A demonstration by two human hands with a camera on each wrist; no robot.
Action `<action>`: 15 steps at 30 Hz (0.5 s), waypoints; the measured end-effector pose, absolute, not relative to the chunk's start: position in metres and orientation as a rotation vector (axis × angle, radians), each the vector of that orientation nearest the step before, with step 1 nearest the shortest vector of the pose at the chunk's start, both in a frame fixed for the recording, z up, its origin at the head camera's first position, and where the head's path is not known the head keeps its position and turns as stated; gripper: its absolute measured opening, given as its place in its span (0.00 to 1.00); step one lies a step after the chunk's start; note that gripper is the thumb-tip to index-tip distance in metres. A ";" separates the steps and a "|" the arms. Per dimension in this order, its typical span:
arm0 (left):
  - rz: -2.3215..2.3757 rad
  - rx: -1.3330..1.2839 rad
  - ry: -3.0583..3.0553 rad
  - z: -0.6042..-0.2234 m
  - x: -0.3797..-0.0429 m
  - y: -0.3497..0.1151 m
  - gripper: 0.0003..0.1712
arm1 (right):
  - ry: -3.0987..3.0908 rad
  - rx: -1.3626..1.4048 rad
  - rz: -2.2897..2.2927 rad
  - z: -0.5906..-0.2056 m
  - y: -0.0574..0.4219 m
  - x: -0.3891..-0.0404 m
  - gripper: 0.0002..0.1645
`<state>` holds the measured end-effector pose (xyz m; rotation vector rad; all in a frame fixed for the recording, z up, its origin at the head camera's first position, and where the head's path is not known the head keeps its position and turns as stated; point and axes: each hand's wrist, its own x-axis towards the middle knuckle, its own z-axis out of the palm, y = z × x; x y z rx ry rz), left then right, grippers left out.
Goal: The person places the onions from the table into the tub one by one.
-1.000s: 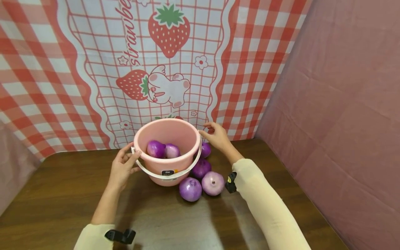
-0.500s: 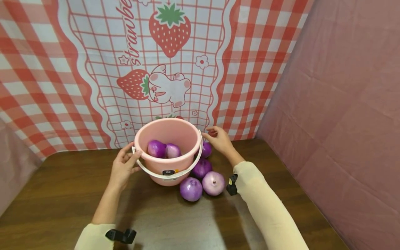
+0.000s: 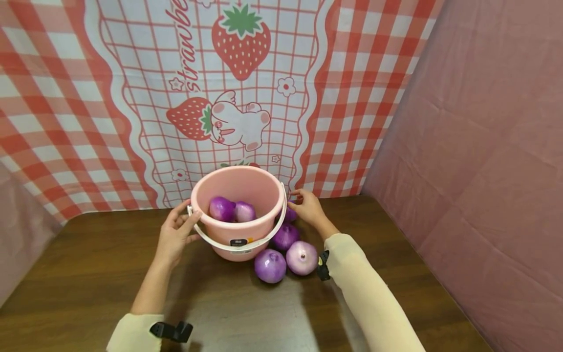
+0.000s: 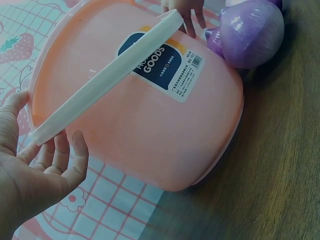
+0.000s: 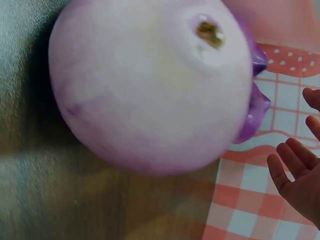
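Note:
A pink bucket point(image 3: 246, 186) stands upright on the table with its white handle point(image 3: 281, 215) hanging forward. Two purple onions point(image 3: 222, 209) lie inside it. My left hand point(image 3: 173, 239) holds the bucket's left rim, thumb on the edge and fingers beside the handle joint. On the right side, my right hand point(image 3: 310, 208) is just above the rearmost onion point(image 3: 291, 214), partly covering it. Its fingers look spread and loosely bent in the right wrist view. Further onions sit against the bucket's right: a dark purple onion point(image 3: 286, 237), a pale onion point(image 3: 301, 257) and a glossy onion point(image 3: 270, 266).
The brown wooden table point(image 3: 228, 313) ends at a strawberry-printed checked cloth point(image 3: 343, 98) hanging close behind the bucket. A plain pink cloth point(image 3: 475, 161) hangs along the right side. A black strap device sits on each sleeve.
My right hand has come down from beside the bucket's rim to the rearmost onion. The left hand keeps its hold on the rim, and the bucket stays in place.

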<state>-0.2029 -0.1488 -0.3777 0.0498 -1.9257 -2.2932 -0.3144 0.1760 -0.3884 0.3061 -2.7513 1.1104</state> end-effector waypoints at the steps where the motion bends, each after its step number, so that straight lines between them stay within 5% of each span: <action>1: -2.290 0.052 -1.929 -0.378 -0.203 -0.149 0.32 | -2.754 0.309 1.108 -0.391 0.175 -0.315 0.25; 15: -2.283 0.056 -1.936 -0.378 -0.203 -0.149 0.31 | -2.835 0.290 0.957 -0.410 0.168 -0.313 0.36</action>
